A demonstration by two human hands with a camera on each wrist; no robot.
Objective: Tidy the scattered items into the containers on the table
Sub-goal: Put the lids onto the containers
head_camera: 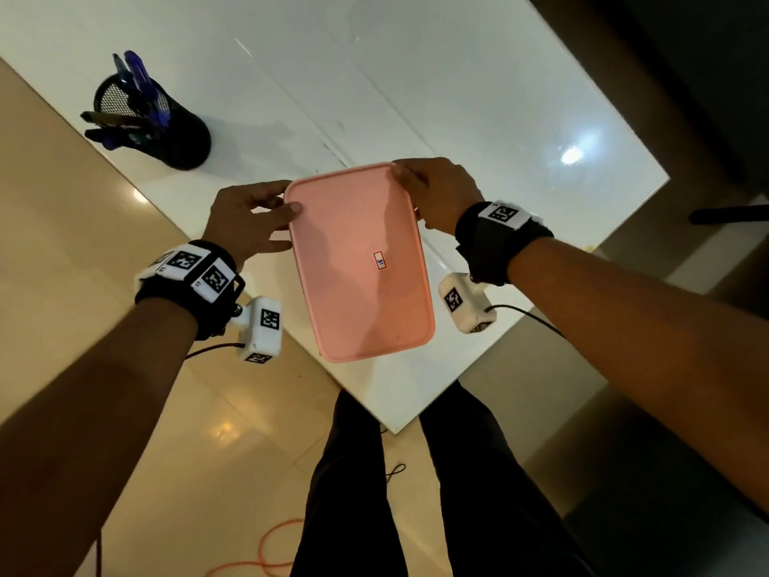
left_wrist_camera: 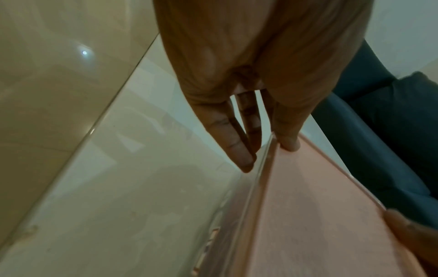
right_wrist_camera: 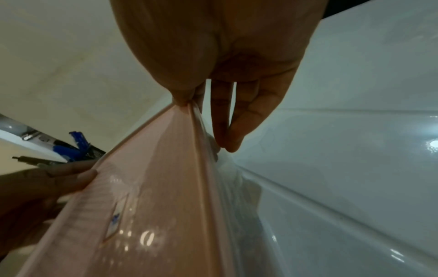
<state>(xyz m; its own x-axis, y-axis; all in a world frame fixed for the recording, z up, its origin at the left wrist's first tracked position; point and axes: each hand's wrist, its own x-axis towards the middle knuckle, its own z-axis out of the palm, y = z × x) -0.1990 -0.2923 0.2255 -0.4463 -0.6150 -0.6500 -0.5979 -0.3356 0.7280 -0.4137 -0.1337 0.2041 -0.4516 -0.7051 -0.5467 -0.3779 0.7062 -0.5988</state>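
A clear plastic box (left_wrist_camera: pixel 237 215) with a pink lid (head_camera: pixel 358 260) sits over the near corner of the white table (head_camera: pixel 457 97); its contents are hidden. My left hand (head_camera: pixel 287 202) grips the lid's far left corner, with the thumb (left_wrist_camera: pixel 288 144) on top and the fingers (left_wrist_camera: pixel 241 155) down the side. My right hand (head_camera: pixel 405 179) grips the far right corner the same way, thumb on the lid (right_wrist_camera: pixel 154 196) and fingers (right_wrist_camera: pixel 232 135) beside the box wall. A black mesh pen holder (head_camera: pixel 166 127) full of blue pens stands at the table's left edge.
The glossy table top stretches bare behind the box. Its near corner points at my legs. Beige floor tiles lie to the left, with an orange cable (head_camera: pixel 266 551) on them. A dark object (head_camera: pixel 728 214) pokes in at the right edge.
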